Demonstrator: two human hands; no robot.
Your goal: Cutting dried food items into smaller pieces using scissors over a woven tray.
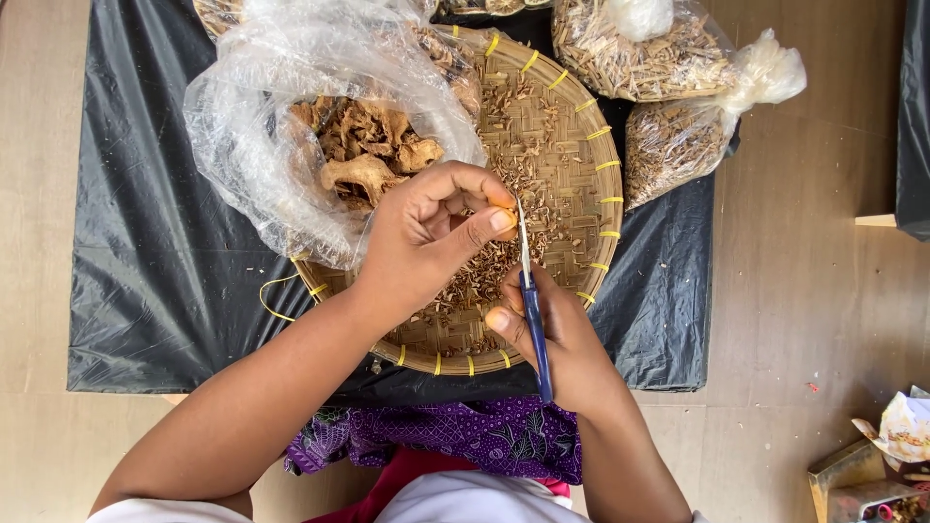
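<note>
My left hand [431, 230] pinches a small orange-brown dried piece [504, 207] between thumb and fingers, held over a round woven bamboo tray [591, 145]. My right hand [554, 339] grips blue-handled scissors [531, 291]; their blades point up and meet the dried piece. Small cut brown bits [484, 276] lie scattered on the tray under both hands. An open clear plastic bag [262, 145] holding larger dried brown chunks [373, 150] rests on the tray's left side, just above my left hand.
The tray sits on a black plastic sheet [155, 242] over a wooden floor [804, 291]. Two tied clear bags of cut brown sticks [668, 136] lie at the upper right. Purple patterned cloth [455, 436] covers my lap. Wrappers and a box [882, 465] sit bottom right.
</note>
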